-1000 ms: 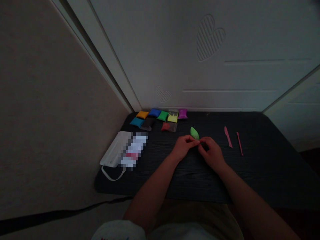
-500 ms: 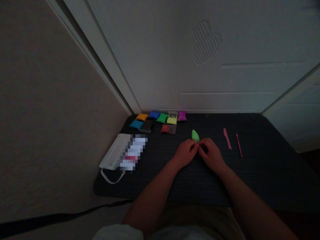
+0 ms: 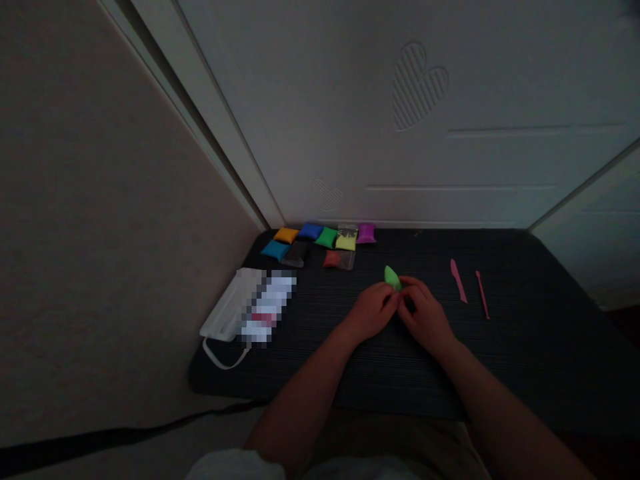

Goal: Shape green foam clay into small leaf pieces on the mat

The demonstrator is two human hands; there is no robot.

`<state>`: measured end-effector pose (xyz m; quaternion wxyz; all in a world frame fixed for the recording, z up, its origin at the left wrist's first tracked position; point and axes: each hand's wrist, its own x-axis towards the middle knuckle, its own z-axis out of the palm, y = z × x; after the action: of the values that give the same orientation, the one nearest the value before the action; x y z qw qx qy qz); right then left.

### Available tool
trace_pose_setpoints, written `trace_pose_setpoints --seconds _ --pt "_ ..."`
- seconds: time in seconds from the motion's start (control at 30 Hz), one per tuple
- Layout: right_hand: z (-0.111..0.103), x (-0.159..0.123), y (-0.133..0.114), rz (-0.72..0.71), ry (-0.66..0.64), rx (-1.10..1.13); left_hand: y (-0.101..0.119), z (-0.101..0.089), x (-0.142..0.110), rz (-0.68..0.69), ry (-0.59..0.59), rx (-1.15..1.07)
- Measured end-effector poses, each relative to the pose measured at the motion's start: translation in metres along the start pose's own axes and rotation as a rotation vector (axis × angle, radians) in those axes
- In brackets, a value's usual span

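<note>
A light green clay packet (image 3: pixel 392 277) sticks up beyond my fingertips, its lower end hidden by my hands. My left hand (image 3: pixel 373 309) is closed, thumb and fingers pinching the packet's near end. Against it, my right hand (image 3: pixel 424 313) is curled in a pinch on the same end, fingertips touching those of the left. Both hands are just above the dark table (image 3: pixel 400 373). To the right of them lie a pink plastic knife (image 3: pixel 459 281) and a thin pink modelling stick (image 3: pixel 483 295).
Several coloured clay packets, among them a purple one (image 3: pixel 367 233) and a partly filled red one (image 3: pixel 333 259), lie along the back left. A white case-like object with a strap (image 3: pixel 231 307) and a blurred phone-like object (image 3: pixel 269 307) rest at the left. A white panel (image 3: pixel 350 133) rises behind.
The view has shifted slightly. My fingers have shifted a little at the packet's near end, the right fingers now reaching further over it. Both hands stay together on the packet.
</note>
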<state>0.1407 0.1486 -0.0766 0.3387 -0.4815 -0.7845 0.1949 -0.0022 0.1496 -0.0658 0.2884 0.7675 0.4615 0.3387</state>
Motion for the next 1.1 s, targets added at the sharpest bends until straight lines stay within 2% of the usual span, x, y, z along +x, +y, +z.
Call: trace_pose_setpoints --seconds 0.27,0.63,0.8,0.97,1.1 --pt "0.0017 0.0005 0.0001 -0.005 0.029 0.023 0.0001 -0.003 0.0003 0.004 -0.046 0.052" --pt "0.0031 -0.0001 -0.0031 0.011 0.042 0.061 -0.0009 -0.0049 0.0006 0.018 -0.049 0.015" --pt "-0.0001 0.0005 -0.0007 0.069 0.102 0.095 -0.0005 -0.001 -0.0023 0.039 -0.071 -0.002" --pt "-0.0013 0.0002 -0.0012 0.062 0.083 0.14 0.0002 0.0021 -0.003 0.006 0.018 0.029" --pt "0.0016 0.0019 -0.002 0.032 0.118 0.136 0.0005 -0.0006 -0.0023 -0.01 0.13 0.11"
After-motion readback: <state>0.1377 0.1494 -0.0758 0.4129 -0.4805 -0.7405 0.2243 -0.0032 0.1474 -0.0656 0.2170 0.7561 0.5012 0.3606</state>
